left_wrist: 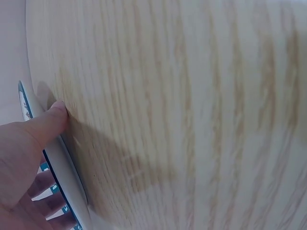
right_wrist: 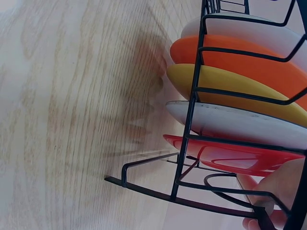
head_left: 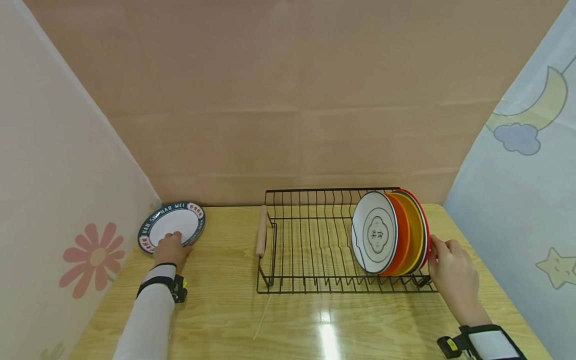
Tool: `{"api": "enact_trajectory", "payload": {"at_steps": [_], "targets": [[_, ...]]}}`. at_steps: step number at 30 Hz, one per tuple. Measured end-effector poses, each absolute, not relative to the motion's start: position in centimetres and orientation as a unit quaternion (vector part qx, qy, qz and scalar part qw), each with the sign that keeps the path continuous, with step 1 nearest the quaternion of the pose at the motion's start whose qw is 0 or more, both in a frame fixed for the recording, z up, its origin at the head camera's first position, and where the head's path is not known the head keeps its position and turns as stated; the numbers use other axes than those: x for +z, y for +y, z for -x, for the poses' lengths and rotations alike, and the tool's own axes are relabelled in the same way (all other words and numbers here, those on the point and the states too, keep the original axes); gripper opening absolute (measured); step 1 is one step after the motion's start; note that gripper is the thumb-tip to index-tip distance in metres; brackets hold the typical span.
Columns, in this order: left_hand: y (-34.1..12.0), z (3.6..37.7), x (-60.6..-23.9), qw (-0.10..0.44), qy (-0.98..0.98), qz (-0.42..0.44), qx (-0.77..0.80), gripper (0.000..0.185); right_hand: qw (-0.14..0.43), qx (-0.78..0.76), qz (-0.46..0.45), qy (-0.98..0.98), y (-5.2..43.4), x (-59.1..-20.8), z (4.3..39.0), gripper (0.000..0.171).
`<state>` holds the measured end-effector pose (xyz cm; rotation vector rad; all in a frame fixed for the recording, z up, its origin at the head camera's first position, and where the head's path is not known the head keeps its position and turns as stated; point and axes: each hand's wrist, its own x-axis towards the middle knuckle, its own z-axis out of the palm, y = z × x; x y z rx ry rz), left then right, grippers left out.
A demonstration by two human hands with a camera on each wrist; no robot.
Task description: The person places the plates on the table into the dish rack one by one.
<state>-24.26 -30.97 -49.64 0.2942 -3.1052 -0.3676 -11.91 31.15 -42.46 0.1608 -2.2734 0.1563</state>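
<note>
Red plate (head_left: 426, 235) under right hand (head_left: 451, 275), racked beside four others.

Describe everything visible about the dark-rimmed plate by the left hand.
The round white plate with a dark teal rim carries white lettering and small red panels around the rim; its centre is plain white and it looks ceramic or melamine. It sits at the far left of the light wooden table, close to the pale side panel with a pink flower. The left hand grips its near edge: in the left wrist view the thumb lies on one side and fingers on the other.
</note>
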Motion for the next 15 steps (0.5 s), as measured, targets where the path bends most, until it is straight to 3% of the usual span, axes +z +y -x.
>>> {"api": "enact_trajectory", "payload": {"at_steps": [15], "targets": [[-31.20, 23.94, -49.29, -0.014, -0.992, -0.072, -0.106, 0.048, 0.414, 0.061, -0.060, -0.906, 31.11, -42.39, 11.89, 0.023]]}}
